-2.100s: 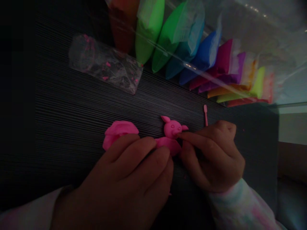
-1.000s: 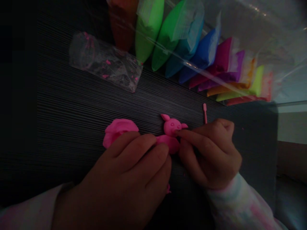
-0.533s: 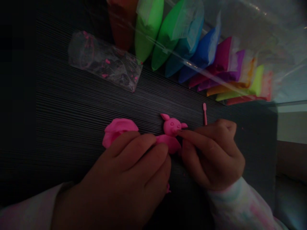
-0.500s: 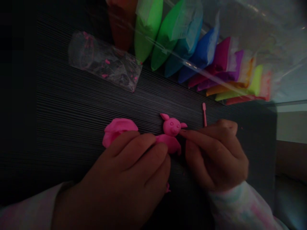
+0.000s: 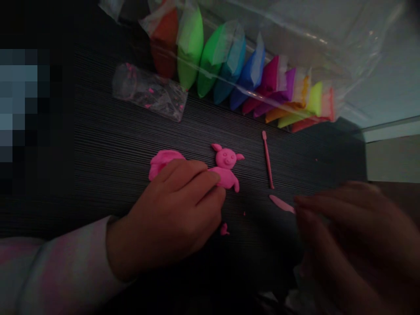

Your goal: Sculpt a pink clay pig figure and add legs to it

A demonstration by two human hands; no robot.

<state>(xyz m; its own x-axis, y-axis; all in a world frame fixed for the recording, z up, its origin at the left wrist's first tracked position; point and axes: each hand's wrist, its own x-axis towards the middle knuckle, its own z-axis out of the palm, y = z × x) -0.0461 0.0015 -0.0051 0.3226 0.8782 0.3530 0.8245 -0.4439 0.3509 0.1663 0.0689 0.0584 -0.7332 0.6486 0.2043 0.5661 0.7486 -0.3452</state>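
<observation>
The left hand (image 5: 170, 210), at the centre of the frame, is curled closed on the pink figure (image 5: 225, 178), its fingertips covering the left part of the body; the thumb is hidden. The figure lies just right of the frame's centre, its round head towards the top, with 2 pointed ears, 2 eyes, a snout and 1 curved arm showing.

The right hand (image 5: 357, 236), blurred at the lower right, has its thumb and finger close together at the end of a flat pink tool (image 5: 281, 203); I cannot tell whether it grips it. A thin pink stick (image 5: 267, 162) lies above that tool.

Left of the figure, partly behind the left hand, sits a pink lump (image 5: 166, 159); a pink scrap (image 5: 224, 229) lies below the figure. At the upper left, a clear plastic container (image 5: 138, 89) carries pink crumbs. Coloured packets (image 5: 188, 54) stand in a row along the top, behind clear plastic, on the dark table (image 5: 108, 140).
</observation>
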